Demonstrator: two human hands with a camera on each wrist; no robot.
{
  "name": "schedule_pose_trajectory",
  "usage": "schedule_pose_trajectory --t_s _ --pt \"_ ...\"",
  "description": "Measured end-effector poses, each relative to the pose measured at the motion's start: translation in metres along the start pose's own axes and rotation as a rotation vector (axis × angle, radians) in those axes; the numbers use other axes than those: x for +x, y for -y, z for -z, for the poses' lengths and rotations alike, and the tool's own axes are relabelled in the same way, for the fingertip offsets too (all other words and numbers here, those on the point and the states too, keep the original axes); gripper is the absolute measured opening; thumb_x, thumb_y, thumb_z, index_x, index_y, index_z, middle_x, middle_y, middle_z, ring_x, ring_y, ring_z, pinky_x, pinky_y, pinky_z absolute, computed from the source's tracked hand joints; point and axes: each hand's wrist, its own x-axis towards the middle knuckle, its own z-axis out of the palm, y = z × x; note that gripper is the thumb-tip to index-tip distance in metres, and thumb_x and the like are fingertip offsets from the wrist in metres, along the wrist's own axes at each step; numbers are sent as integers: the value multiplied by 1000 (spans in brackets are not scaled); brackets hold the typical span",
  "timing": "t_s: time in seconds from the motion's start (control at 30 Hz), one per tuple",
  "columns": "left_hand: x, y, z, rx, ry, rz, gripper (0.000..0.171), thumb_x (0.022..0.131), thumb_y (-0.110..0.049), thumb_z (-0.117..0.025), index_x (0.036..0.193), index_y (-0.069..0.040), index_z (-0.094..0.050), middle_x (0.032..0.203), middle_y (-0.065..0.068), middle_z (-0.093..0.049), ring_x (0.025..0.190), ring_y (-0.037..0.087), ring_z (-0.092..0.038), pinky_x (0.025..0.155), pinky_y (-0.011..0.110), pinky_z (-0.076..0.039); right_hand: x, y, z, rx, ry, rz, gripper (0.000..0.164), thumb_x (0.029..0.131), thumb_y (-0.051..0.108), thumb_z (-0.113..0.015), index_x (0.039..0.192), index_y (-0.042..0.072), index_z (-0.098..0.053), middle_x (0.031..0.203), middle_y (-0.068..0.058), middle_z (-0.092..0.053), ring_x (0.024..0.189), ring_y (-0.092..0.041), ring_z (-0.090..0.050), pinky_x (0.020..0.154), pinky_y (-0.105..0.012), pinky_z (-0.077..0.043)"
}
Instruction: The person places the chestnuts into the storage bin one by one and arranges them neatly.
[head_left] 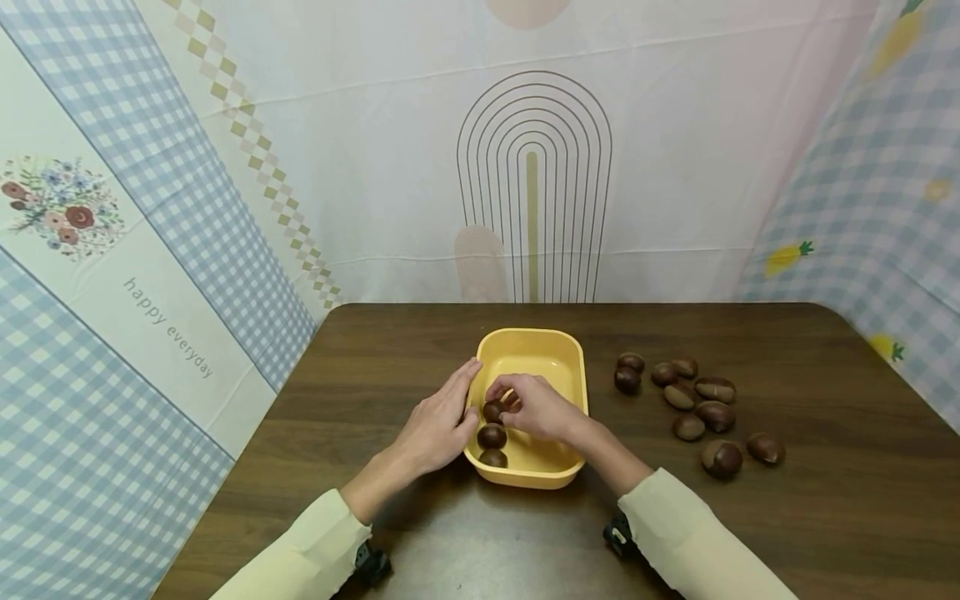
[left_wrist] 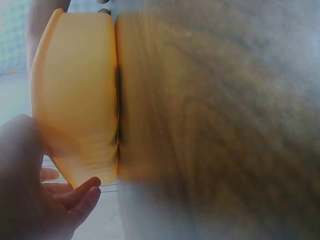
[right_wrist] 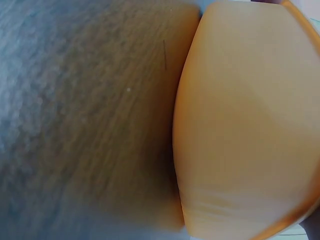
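A yellow rectangular box (head_left: 534, 481) stands on the table. My left hand (head_left: 432, 429) lies along its left wall, fingers fairly straight on the outside and thumb at the rim; in the left wrist view fingertips (left_wrist: 90, 192) show by the box's corner. Reaching in over the right rim, my right hand (head_left: 542, 408) has thumb and fingers bent round a brown chestnut (head_left: 513, 402), largely hidden by them. Along the left inner wall, a chestnut (head_left: 492, 411) touches these fingers, with another chestnut (head_left: 492, 436) and a third chestnut (head_left: 492, 457) lined up nearer me.
Several loose chestnuts (head_left: 716, 416) lie scattered on the brown wooden table (head_left: 360, 358) right of the box. A pair of chestnuts (head_left: 627, 381) sits closest to it. Patterned cloth (head_left: 390, 167) hangs behind the table's far edge.
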Motion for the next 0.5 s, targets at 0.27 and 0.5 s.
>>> schedule_pose_trajectory --t_s 0.27,0.5 --pt "0 0 -1 -6 -1 5 67 102 -16 -57 165 -6 -35 170 10 -36 145 30 -49 106 56 -49 -2 3 0 23 -4 -21 25 90 -9 -73 113 0 -71 111 -13 -75 103 -29 -74 87 -38 -60" --pt "1 1 -2 -1 8 9 68 102 -17 -56 166 -7 -34 171 9 -35 146 29 -49 107 55 -49 -4 6 4 3 -16 -33 27 91 -7 -73 117 0 -71 117 -14 -73 103 -31 -72 87 -38 -60"
